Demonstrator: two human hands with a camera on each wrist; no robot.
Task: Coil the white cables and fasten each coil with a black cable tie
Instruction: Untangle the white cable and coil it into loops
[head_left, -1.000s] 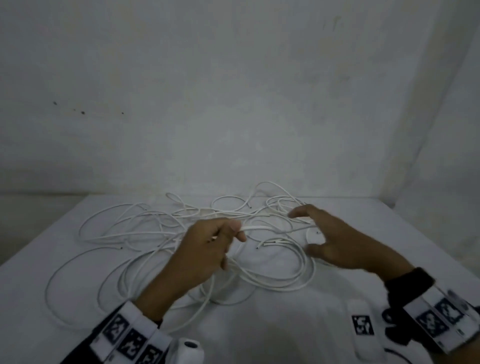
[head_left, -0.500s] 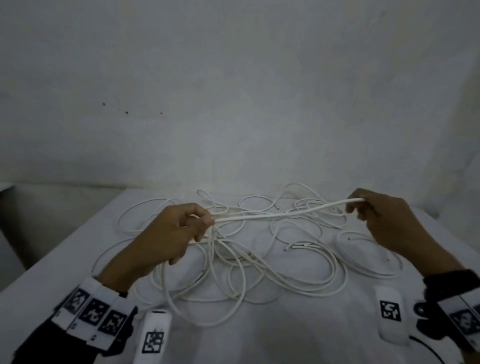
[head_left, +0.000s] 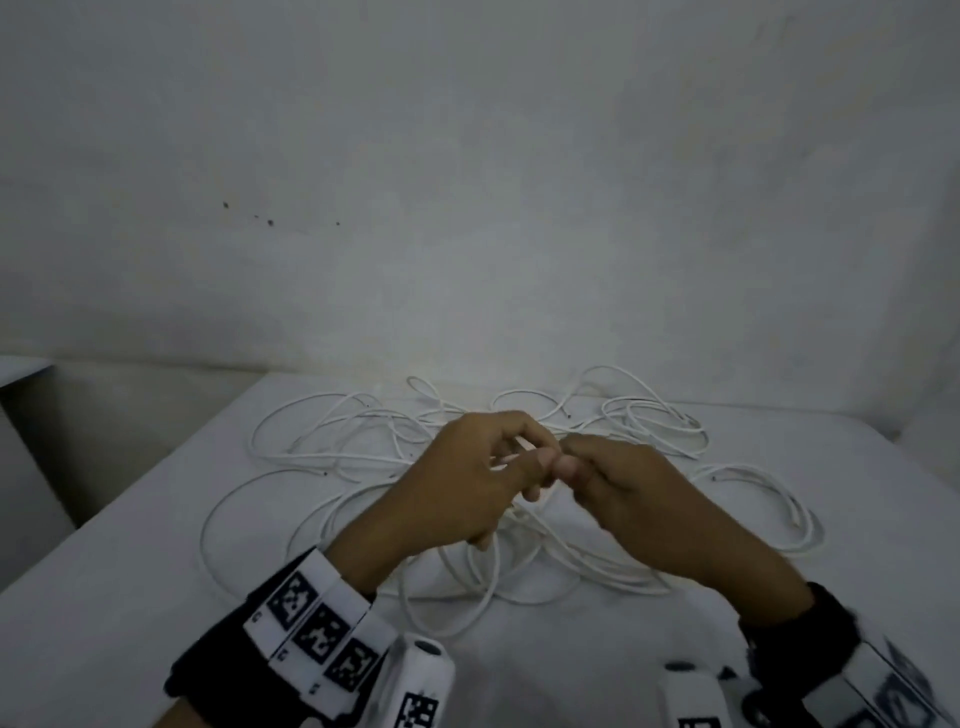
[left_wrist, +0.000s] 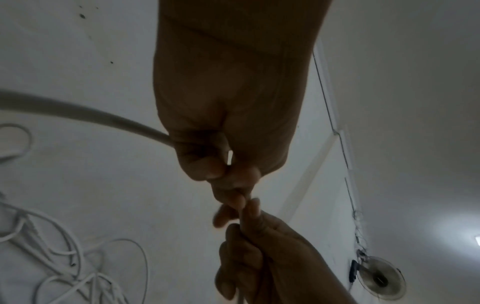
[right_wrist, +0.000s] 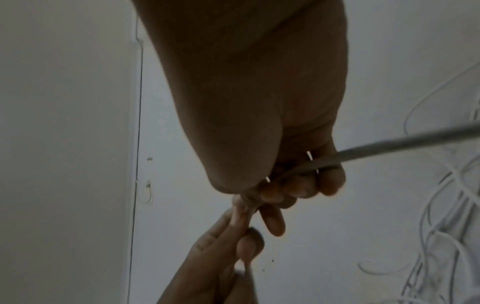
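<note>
Both hands meet above the middle of the table (head_left: 156, 597). The left hand (head_left: 467, 483) and the right hand (head_left: 639, 499) each pinch the same white cable (left_wrist: 85, 112), fingertips touching. Its loose length trails down into the tangle (head_left: 519, 561) just beneath. Half a second ago the hands held that cable stretched wide apart, left to right; now they have closed together.

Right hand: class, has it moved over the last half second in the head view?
Yes. The right hand has swung leftward, away from the loose cable loops at the table's right, and meets the left hand.
</note>
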